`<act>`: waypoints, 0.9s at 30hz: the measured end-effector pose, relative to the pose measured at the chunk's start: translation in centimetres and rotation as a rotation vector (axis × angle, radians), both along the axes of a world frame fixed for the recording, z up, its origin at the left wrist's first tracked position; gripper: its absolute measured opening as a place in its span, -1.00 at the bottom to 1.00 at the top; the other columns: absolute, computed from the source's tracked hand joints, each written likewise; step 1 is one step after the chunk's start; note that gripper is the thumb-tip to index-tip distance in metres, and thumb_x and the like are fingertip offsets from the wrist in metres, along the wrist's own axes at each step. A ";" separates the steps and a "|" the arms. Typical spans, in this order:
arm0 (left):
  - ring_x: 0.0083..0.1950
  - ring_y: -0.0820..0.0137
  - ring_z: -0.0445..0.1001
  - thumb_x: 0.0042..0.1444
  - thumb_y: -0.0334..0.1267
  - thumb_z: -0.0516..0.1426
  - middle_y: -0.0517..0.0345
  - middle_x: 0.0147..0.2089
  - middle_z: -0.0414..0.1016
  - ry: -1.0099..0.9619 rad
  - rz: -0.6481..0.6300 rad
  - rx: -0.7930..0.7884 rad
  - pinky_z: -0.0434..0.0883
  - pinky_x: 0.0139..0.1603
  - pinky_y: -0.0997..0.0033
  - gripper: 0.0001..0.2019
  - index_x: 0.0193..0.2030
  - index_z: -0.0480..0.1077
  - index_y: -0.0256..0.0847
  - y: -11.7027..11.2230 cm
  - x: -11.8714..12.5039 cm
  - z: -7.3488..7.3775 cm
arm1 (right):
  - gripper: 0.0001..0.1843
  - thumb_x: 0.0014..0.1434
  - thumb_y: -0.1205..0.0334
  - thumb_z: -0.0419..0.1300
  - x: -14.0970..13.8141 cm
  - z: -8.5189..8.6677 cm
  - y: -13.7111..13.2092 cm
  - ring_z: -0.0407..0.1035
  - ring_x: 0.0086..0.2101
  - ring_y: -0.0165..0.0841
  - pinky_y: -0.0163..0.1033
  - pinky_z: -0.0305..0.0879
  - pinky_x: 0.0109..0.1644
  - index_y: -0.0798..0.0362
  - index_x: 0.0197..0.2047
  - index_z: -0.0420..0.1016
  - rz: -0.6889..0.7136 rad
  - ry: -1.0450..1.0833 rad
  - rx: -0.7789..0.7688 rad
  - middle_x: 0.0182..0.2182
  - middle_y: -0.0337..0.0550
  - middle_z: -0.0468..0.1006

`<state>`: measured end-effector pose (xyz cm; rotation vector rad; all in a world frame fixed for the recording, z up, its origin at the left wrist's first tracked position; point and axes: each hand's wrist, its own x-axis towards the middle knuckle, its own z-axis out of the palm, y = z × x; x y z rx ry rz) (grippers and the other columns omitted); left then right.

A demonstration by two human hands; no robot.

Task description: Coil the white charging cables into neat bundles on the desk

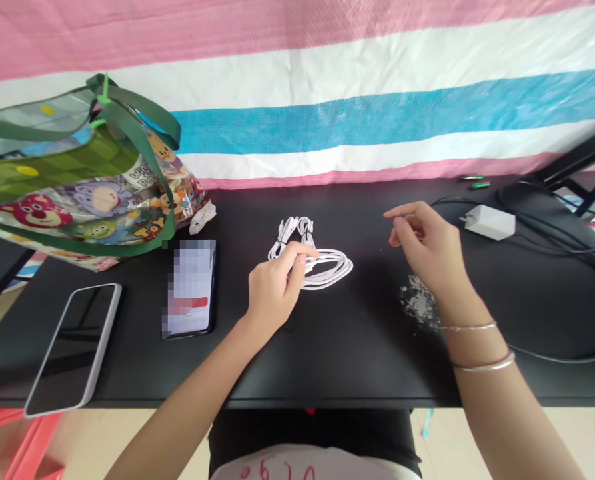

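Hands apart over a black desk (327, 363): the left hand (272, 293) clamps strands of a looped white charging cable (324, 270) at the middle of the desk, fingers curled around the coil, while the right hand (424, 250) hangs empty just above the desktop to the right, index finger extended toward the cable and the other fingers loosely curled. Two silver bangles (477, 343) circle the right wrist.

Beneath the right hand lies a scatter of pale fragments (420, 300), possibly torn plastic film, though the view is too blurred to be sure. Farther right, a white power adapter (490, 222) rests among coiled black cords (542, 210), near two small green-and-black objects (478, 181) at the far edge.

Left of the cable, a smartphone (190, 287) lies face up with its screen pixelated, beside a second phone in a pale case (72, 350), its dark screen nearer the desk's left edge. Behind them, at far left, stands a glossy tote bag (77, 180) with green handles and cartoon-character prints, a small white scrap (202, 218) against its side. A pink, white and blue striped tarpaulin (377, 120) hangs along the far side of the desk.
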<state>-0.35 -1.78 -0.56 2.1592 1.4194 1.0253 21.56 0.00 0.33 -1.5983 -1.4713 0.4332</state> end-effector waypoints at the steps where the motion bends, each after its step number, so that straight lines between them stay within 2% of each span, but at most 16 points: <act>1: -0.66 0.53 0.25 0.26 -0.28 -0.11 0.38 -0.69 0.26 -0.013 0.017 -0.005 0.16 -0.53 0.56 -0.69 -0.26 0.46 -0.13 0.0 0.0 0.0 | -0.90 0.07 0.27 0.07 -0.1 -0.1 0.0 0.35 -0.61 -0.35 -0.25 0.25 -0.41 -0.03 -0.35 0.40 0.012 -0.009 -0.012 -0.68 -0.34 0.38; 6: -0.57 0.50 0.38 0.28 -0.26 -0.10 0.30 -0.57 0.40 -0.162 0.080 -0.068 0.27 -0.50 0.57 -0.72 -0.25 0.44 -0.14 0.2 -0.3 0.0 | -0.86 0.11 0.27 0.03 -1.7 -0.4 -0.4 0.37 -0.58 -0.36 -0.28 0.25 -0.42 0.01 -0.33 0.42 0.159 -0.055 -0.039 -0.65 -0.31 0.39; 12: -0.52 0.54 0.38 0.27 -0.25 -0.10 0.18 -0.31 0.51 -0.414 0.133 -0.088 0.31 -0.59 0.62 -0.75 -0.29 0.36 -0.19 0.7 -0.5 0.1 | -0.82 0.18 0.33 -0.02 -4.5 -0.8 -1.9 0.32 -0.59 -0.42 -0.33 0.22 -0.46 0.02 -0.33 0.41 0.451 -0.144 -0.011 -0.59 -0.28 0.44; 16: -0.48 0.54 0.41 0.28 -0.24 -0.12 0.17 -0.29 0.49 -0.484 0.155 -0.079 0.25 -0.64 0.65 -0.75 -0.29 0.33 -0.19 1.0 -0.7 0.1 | -0.75 0.23 0.39 -0.06 -6.3 -1.5 -2.9 0.42 -0.41 -0.35 -0.27 0.31 -0.32 0.02 -0.32 0.42 0.674 -0.215 0.075 -0.41 -0.15 0.56; 20: -0.47 0.55 0.41 0.28 -0.25 -0.12 0.17 -0.25 0.49 -0.478 0.141 -0.090 0.26 -0.64 0.64 -0.76 -0.28 0.32 -0.19 1.0 -0.6 0.0 | -0.73 0.27 0.42 -0.06 -7.9 -2.3 -3.9 0.38 -0.32 -0.30 -0.22 0.32 -0.26 0.04 -0.23 0.46 0.846 -0.317 0.146 -0.35 -0.13 0.57; 23: -0.49 0.56 0.39 0.26 -0.26 -0.12 0.18 -0.23 0.49 -0.490 0.121 -0.090 0.27 -0.63 0.63 -0.77 -0.29 0.32 -0.19 0.9 -0.5 0.0 | -0.77 0.25 0.41 0.01 -8.6 -2.8 -4.5 0.36 -0.23 -0.28 -0.20 0.29 -0.23 0.05 -0.20 0.48 0.912 -0.419 0.148 -0.26 -0.13 0.57; 27: -0.50 0.57 0.38 0.25 -0.26 -0.10 0.18 -0.24 0.50 -0.515 0.116 -0.108 0.28 -0.62 0.63 -0.78 -0.31 0.33 -0.19 0.9 -0.4 0.1 | -0.84 0.22 0.40 0.08 -9.1 -3.2 -4.8 0.33 -0.20 -0.28 -0.20 0.25 -0.18 0.04 -0.23 0.48 0.892 -0.518 0.134 -0.26 -0.14 0.55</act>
